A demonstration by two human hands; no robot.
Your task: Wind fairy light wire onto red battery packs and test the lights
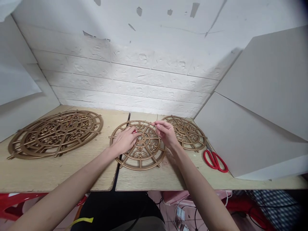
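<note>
A round gold openwork panel [141, 167] with scrolled ornaments and spokes lies flat in front of me. My left hand [125, 140] rests over its left half, thumb and fingers closed near the centre ring around a small red item [134, 131], mostly hidden. Over the panel's upper right, my right hand [166, 131] is raised slightly with thumb and forefinger pinched together. A thin, pale strand seems to be in that pinch, too fine to make out well. Another gold panel [196, 147] lies behind my right hand, near the wall.
Several similar gold panels [57, 153] are stacked on the left of the wooden table [154, 183]. Red-handled scissors [215, 160] lie at right beside a white board [240, 138]. A white brick-patterned wall [130, 77] closes off the back. A dark gap runs between two tabletops.
</note>
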